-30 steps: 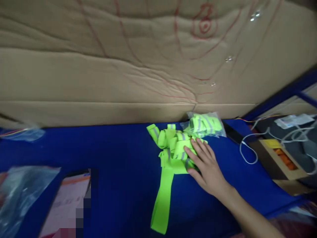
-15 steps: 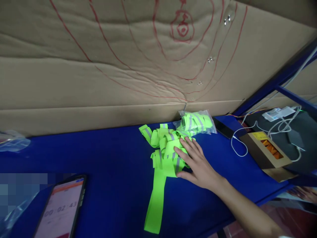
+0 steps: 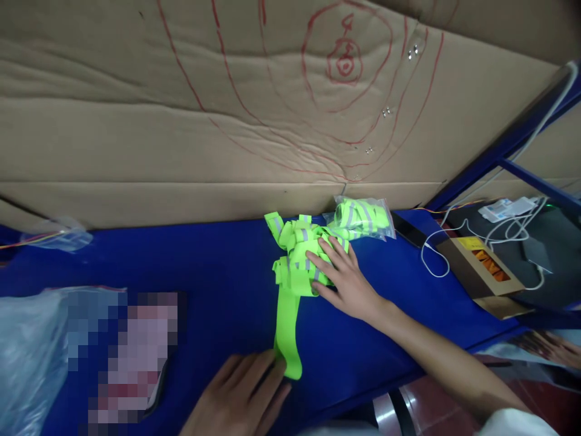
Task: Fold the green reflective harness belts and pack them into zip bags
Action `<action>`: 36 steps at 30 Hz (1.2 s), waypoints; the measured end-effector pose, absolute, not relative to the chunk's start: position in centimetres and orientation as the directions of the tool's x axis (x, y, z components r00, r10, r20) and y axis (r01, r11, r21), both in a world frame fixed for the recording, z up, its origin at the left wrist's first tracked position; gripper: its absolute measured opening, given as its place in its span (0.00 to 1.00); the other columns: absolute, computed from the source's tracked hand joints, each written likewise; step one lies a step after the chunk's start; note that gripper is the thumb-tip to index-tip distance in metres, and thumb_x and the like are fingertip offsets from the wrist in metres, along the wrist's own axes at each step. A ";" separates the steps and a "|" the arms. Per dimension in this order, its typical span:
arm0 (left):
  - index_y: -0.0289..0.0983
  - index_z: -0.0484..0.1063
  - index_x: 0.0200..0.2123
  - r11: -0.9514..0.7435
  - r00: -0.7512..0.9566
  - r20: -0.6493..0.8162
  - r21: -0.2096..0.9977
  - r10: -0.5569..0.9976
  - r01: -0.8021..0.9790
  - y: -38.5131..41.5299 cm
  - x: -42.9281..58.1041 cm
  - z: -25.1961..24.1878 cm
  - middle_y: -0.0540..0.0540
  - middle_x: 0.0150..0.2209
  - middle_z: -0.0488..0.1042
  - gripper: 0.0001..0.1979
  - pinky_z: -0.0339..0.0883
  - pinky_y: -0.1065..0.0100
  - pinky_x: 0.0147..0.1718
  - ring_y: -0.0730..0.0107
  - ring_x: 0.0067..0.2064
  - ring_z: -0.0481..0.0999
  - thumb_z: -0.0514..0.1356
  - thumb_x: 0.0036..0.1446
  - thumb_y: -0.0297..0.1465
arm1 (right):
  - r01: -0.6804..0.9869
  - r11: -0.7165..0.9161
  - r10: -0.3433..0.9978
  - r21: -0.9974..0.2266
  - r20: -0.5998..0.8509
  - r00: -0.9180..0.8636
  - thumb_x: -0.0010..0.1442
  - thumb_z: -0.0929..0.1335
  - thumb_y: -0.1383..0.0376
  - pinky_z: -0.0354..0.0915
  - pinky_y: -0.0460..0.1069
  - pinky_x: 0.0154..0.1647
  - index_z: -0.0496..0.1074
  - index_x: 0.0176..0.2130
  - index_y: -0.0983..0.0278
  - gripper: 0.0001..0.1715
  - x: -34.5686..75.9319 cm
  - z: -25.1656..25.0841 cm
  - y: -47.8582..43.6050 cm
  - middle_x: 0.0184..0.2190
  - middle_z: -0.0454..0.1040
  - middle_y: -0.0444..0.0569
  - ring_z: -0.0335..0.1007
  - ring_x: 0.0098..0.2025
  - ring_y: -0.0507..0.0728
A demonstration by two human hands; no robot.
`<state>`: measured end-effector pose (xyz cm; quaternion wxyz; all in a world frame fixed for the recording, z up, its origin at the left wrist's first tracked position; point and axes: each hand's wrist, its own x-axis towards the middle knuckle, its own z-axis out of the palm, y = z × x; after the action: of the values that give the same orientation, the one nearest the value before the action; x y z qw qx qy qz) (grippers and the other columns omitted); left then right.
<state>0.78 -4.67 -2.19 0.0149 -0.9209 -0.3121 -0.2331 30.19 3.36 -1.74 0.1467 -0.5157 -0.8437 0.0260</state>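
Observation:
A pile of neon yellow-green reflective strips (image 3: 299,275) with grey bands lies on the blue table. My right hand (image 3: 347,281) rests on the pile's right side, fingers spread. One long strip (image 3: 287,327) runs from the pile toward the table's front edge. At its near end is my left hand (image 3: 242,393), fingers bent and closed around the strip's edge; the fingertips partly hide that end. Just behind the pile sits a clear zip bag (image 3: 363,217) filled with similar strips.
To the left lie a phone (image 3: 140,357), blurred out, and a clear plastic bag (image 3: 31,357). A dark phone (image 3: 408,230) on a white cable and a cardboard box (image 3: 481,272) with orange contents are on the right. Cardboard (image 3: 227,145) with red rings stands behind.
My left hand has come in from below and taken the near end of the long strip, which now bends. My right hand stays on the pile. The view has shifted left.

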 end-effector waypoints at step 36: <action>0.37 0.74 0.41 -0.901 0.875 0.262 0.271 0.408 0.338 -0.1 9.8 -3.4 0.43 0.44 0.75 0.07 0.72 0.56 0.48 0.60 0.47 0.76 0.56 0.67 0.24 | 0.442 0.026 0.789 -0.896 0.290 0.542 0.58 0.71 0.45 0.69 0.51 0.36 0.75 0.40 0.65 0.27 44.3 -2.3 10.0 0.32 0.76 0.50 0.71 0.33 0.55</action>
<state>9.83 -0.13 -3.40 -0.1091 -0.9620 -0.1939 -0.1583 44.25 10.04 -2.28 0.5552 -0.6801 -0.4526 0.1561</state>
